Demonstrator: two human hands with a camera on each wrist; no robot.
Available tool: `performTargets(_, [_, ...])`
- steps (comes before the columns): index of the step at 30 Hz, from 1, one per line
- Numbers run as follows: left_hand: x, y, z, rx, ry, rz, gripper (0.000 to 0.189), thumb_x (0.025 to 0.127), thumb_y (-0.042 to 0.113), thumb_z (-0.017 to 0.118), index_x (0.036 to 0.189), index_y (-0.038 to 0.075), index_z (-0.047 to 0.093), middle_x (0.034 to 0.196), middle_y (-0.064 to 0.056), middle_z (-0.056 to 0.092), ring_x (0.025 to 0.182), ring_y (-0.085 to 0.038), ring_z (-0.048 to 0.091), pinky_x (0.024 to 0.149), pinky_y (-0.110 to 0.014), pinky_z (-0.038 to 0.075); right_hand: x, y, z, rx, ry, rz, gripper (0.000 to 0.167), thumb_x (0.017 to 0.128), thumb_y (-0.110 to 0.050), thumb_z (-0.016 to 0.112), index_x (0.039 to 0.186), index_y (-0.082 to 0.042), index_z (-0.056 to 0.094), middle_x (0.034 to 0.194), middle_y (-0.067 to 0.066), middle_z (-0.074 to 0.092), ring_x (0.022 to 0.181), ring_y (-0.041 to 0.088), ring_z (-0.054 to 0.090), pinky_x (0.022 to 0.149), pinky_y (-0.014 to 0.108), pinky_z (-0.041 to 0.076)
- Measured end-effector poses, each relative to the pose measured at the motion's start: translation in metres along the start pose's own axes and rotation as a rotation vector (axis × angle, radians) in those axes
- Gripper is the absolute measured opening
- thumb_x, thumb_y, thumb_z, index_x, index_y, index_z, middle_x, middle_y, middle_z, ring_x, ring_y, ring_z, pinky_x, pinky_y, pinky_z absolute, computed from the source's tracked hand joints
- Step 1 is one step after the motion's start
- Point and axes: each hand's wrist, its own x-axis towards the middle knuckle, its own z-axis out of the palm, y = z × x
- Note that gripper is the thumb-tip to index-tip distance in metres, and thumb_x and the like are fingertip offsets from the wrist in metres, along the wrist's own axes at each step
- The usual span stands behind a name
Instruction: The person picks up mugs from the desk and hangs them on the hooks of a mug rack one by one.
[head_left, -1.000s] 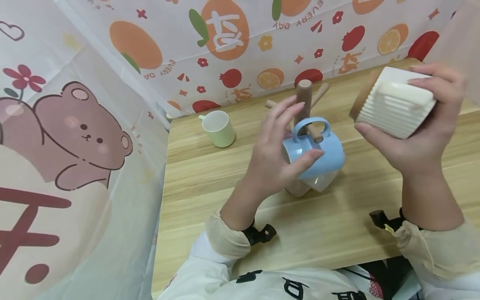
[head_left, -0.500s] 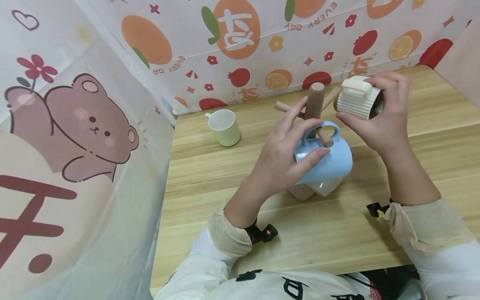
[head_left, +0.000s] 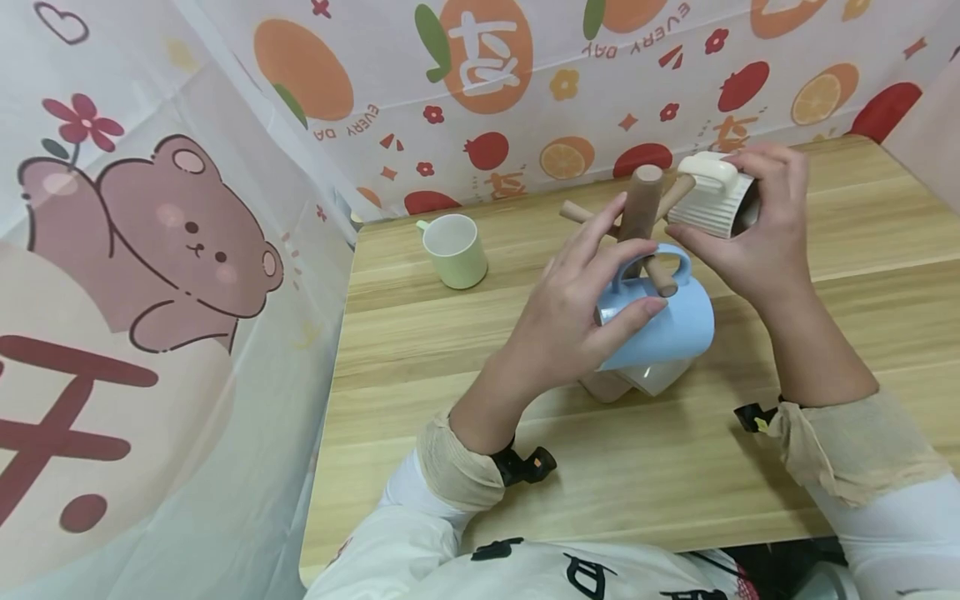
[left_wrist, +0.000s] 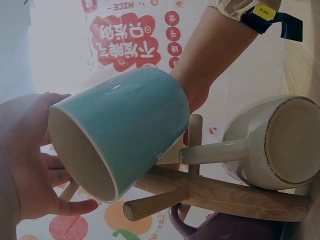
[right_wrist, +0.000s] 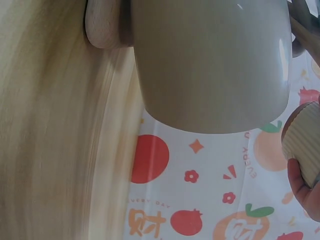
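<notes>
In the head view my right hand (head_left: 772,221) grips a ribbed white mug (head_left: 708,208), its handle close to the tip of a back peg; whether the peg passes through the handle is unclear. A blue mug (head_left: 667,325) hangs by its handle on the front peg of a wooden mug rack (head_left: 641,204). My left hand (head_left: 570,312) is spread beside it, fingers near the rack's post, thumb over the blue mug. In the left wrist view the left hand (left_wrist: 30,160) lies behind the blue mug's (left_wrist: 125,130) rim, its contact with the post hidden.
A cream mug (left_wrist: 285,145) and a dark purple mug (left_wrist: 235,227) are on the rack's lower part. A light green mug (head_left: 455,254) stands at the back left of the wooden table (head_left: 405,358). A fruit-printed cloth (head_left: 480,158) hangs behind.
My right hand has carried the ribbed mug left, from the right side to the rack's back peg. My left hand has stayed by the post and the blue mug. The head view shifted slightly.
</notes>
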Motion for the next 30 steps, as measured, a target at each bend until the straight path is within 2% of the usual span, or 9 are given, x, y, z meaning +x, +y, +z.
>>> performTargets(6, [-0.001, 0.0, 0.0, -0.003, -0.002, 0.001, 0.046, 0.091, 0.028, 0.071, 0.128, 0.005, 0.059, 0.157, -0.018, 0.032, 0.147, -0.02, 0.029, 0.118, -0.032, 0.026, -0.002, 0.0, 0.002, -0.013, -0.005, -0.009, 0.073, 0.065, -0.006, 0.089, 0.128, -0.003, 0.051, 0.134, -0.013, 0.036, 0.127, 0.011, 0.041, 0.097, 0.02, 0.04])
performTargets(10, [-0.003, 0.0, 0.0, -0.018, -0.013, -0.013, 0.05, 0.091, 0.028, 0.07, 0.132, 0.003, 0.055, 0.157, -0.018, 0.032, 0.147, -0.02, 0.029, 0.119, -0.032, 0.024, -0.005, 0.0, 0.003, -0.043, -0.042, -0.053, 0.072, 0.066, -0.01, 0.088, 0.128, -0.006, 0.051, 0.136, 0.006, 0.042, 0.13, 0.011, 0.038, 0.098, 0.021, 0.039])
performTargets(12, [-0.003, 0.0, 0.0, -0.042, -0.019, -0.023, 0.057, 0.091, 0.027, 0.071, 0.137, 0.001, 0.048, 0.157, -0.018, 0.032, 0.144, -0.019, 0.033, 0.115, -0.028, 0.029, -0.007, 0.0, 0.005, -0.035, -0.057, -0.075, 0.069, 0.067, -0.014, 0.087, 0.127, -0.005, 0.052, 0.136, 0.019, 0.043, 0.131, 0.012, 0.037, 0.099, 0.021, 0.039])
performTargets(15, [-0.002, -0.001, -0.003, -0.129, -0.03, -0.04, 0.07, 0.09, 0.022, 0.071, 0.145, -0.002, 0.035, 0.157, -0.016, 0.033, 0.137, -0.017, 0.04, 0.106, -0.022, 0.039, -0.009, -0.001, 0.008, 0.006, -0.061, -0.087, 0.066, 0.068, -0.02, 0.084, 0.124, -0.003, 0.054, 0.134, 0.028, 0.041, 0.131, 0.016, 0.037, 0.099, 0.02, 0.038])
performTargets(18, [0.0, -0.003, -0.008, -0.282, -0.044, -0.07, 0.075, 0.09, 0.014, 0.07, 0.149, -0.002, 0.027, 0.156, -0.015, 0.033, 0.127, -0.017, 0.047, 0.095, -0.02, 0.047, -0.008, -0.001, 0.011, 0.03, -0.042, -0.096, 0.071, 0.071, -0.043, 0.082, 0.122, -0.002, 0.054, 0.133, 0.028, 0.043, 0.131, 0.019, 0.039, 0.1, 0.021, 0.037])
performTargets(22, [0.001, -0.005, -0.021, -0.439, 0.005, -0.139, 0.065, 0.093, 0.006, 0.063, 0.148, 0.0, 0.029, 0.151, -0.015, 0.04, 0.131, -0.016, 0.047, 0.102, -0.028, 0.046, -0.009, 0.002, 0.012, 0.008, -0.053, -0.109, 0.082, 0.075, -0.065, 0.071, 0.124, -0.003, 0.053, 0.134, 0.026, 0.043, 0.131, 0.019, 0.04, 0.102, 0.02, 0.037])
performTargets(24, [0.001, -0.007, -0.027, -0.467, 0.078, -0.158, 0.058, 0.094, 0.004, 0.06, 0.145, -0.001, 0.032, 0.147, -0.017, 0.046, 0.132, -0.018, 0.048, 0.103, -0.033, 0.046, -0.01, 0.003, 0.012, 0.002, -0.069, -0.117, 0.078, 0.078, -0.061, 0.07, 0.128, -0.004, 0.051, 0.135, 0.025, 0.042, 0.132, 0.018, 0.039, 0.102, 0.019, 0.037])
performTargets(27, [0.001, -0.012, -0.034, -0.456, 0.191, -0.164, 0.052, 0.094, 0.003, 0.057, 0.142, -0.002, 0.037, 0.139, -0.018, 0.051, 0.123, -0.023, 0.054, 0.099, -0.04, 0.048, -0.012, 0.003, 0.012, 0.011, -0.103, -0.144, 0.073, 0.077, -0.037, 0.079, 0.135, -0.006, 0.047, 0.136, 0.023, 0.041, 0.132, 0.018, 0.038, 0.103, 0.019, 0.037])
performTargets(30, [0.001, -0.017, -0.037, -0.447, 0.256, -0.182, 0.049, 0.095, 0.003, 0.056, 0.14, -0.003, 0.039, 0.138, -0.018, 0.051, 0.12, -0.026, 0.055, 0.095, -0.04, 0.049, -0.013, 0.002, 0.013, 0.027, -0.132, -0.181, 0.075, 0.073, -0.013, 0.08, 0.138, -0.006, 0.044, 0.137, 0.023, 0.041, 0.131, 0.021, 0.039, 0.103, 0.02, 0.037])
